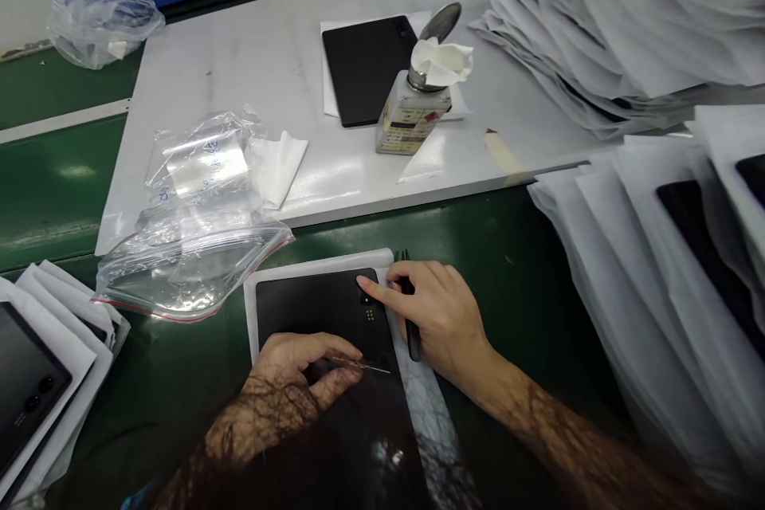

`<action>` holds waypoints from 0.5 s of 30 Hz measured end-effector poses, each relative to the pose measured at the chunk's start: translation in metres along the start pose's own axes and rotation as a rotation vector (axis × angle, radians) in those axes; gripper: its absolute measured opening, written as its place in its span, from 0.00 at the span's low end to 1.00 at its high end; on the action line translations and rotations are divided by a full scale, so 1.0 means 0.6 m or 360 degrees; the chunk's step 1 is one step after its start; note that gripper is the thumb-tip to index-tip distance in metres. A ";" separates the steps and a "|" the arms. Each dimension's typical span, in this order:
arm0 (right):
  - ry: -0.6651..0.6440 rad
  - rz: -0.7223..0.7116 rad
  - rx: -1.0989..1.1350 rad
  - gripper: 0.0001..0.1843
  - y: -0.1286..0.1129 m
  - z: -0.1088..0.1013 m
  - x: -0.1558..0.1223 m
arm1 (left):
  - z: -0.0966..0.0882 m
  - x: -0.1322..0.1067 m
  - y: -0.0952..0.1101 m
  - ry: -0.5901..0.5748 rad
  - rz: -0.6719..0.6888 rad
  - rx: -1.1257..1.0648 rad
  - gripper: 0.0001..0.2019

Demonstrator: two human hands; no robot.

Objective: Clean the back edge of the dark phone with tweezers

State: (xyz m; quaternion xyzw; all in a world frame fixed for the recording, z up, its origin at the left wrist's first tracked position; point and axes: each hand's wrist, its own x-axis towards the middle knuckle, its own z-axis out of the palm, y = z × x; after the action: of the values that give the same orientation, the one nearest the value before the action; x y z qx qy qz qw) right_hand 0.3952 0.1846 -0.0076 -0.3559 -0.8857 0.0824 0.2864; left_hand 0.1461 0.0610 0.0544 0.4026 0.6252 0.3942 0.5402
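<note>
A black tablet back cover (326,311) lies on a white sheet (311,264) on the green bench in front of me. My left hand (292,390) rests on the cover, fingers pinched on a thin clear strip (364,365). My right hand (439,315) presses its index fingertip on the camera area near the cover's top right corner, while its other fingers hold black tweezers (411,335).
A clear zip bag (191,255) lies to the left. On the white board behind stand a solvent bottle (412,107) with a wipe and another black cover (367,68). Stacks of white-wrapped panels (657,255) fill the right; more panels (36,366) sit at the left.
</note>
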 end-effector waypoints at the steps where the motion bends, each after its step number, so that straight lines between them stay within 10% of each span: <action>1: 0.0010 0.0031 -0.0006 0.39 0.002 0.000 0.002 | -0.001 0.001 -0.002 -0.0016 -0.0004 0.0002 0.06; 7: 0.0111 0.0371 0.0312 0.19 0.019 0.018 0.046 | -0.016 0.009 -0.018 -0.0191 -0.0004 -0.0018 0.24; 15: 0.0096 0.0524 0.1069 0.13 -0.004 0.009 0.093 | -0.100 0.078 0.054 -0.0145 0.0395 0.0533 0.04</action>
State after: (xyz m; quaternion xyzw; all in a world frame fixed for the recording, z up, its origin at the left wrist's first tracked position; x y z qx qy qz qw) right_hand 0.3584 0.2208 0.0140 -0.3819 -0.7314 0.4028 0.3962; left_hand 0.0848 0.1129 0.0738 0.5780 0.6024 0.3296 0.4408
